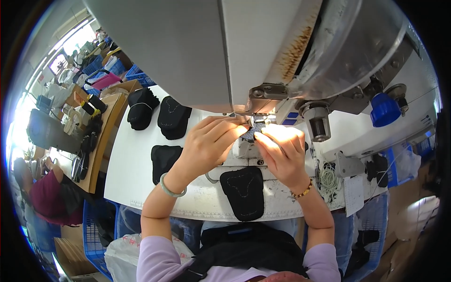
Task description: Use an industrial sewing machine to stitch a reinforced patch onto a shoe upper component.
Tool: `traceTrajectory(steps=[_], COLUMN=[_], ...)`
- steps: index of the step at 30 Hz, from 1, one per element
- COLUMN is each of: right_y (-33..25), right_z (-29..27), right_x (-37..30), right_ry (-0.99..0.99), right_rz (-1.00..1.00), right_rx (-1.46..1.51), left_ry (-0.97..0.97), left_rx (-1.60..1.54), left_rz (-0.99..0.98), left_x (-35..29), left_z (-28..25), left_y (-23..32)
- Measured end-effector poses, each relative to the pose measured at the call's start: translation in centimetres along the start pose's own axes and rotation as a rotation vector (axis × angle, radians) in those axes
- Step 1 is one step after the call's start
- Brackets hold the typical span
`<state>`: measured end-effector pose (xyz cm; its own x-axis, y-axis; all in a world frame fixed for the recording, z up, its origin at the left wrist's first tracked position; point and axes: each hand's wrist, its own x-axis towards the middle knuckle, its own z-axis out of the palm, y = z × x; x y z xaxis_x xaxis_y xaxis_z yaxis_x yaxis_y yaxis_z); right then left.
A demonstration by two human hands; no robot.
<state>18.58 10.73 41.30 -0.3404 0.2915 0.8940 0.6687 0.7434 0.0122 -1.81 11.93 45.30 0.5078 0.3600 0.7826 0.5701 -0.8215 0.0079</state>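
Under the head of a large white sewing machine (188, 51), my two hands meet at a small dark grey fabric piece (252, 131). My left hand (209, 143) pinches its left side, thumb and fingers pressed together. From the right, my right hand (284, 150) grips the other side with bent fingers. Strong light falls on the fingertips, and the hands partly hide the piece. Nearer to me, a black shaped fabric piece (243, 192) with light stitch lines lies flat by the table's front edge.
Left of my left hand lie more black fabric pieces (166, 162), a stack (174, 117) and a tied bundle (142, 109). A coil of pale cord (329, 177) sits at right, near a blue knob (385, 109). Blue baskets (96, 235) stand below. Another person (54, 192) is at far left.
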Motion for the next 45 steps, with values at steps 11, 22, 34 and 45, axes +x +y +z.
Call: traceTrajectory(steps=[11, 22, 34, 45], right_y=[0.0, -0.1, 0.6, -0.3], right_z=[-0.2, 0.1, 0.9, 0.7], right_x=[-0.3, -0.6, -1.4, -1.8], right_ry=[-0.039, 0.001, 0.132, 0.067], right_rz=[0.033, 0.067, 0.032, -0.059], right_rx=[0.005, 0.023, 0.123, 0.187], left_ry=[0.001, -0.087, -0.098, -0.141], left_rx=[0.067, 0.233, -0.224, 0.091], left_rz=[-0.039, -0.031, 0.059, 0.012], left_x=[0.0, 0.1, -1.6, -0.9], left_z=[0.1, 0.0, -0.1, -0.7], left_y=[0.8, 2.6, -1.9, 3.1])
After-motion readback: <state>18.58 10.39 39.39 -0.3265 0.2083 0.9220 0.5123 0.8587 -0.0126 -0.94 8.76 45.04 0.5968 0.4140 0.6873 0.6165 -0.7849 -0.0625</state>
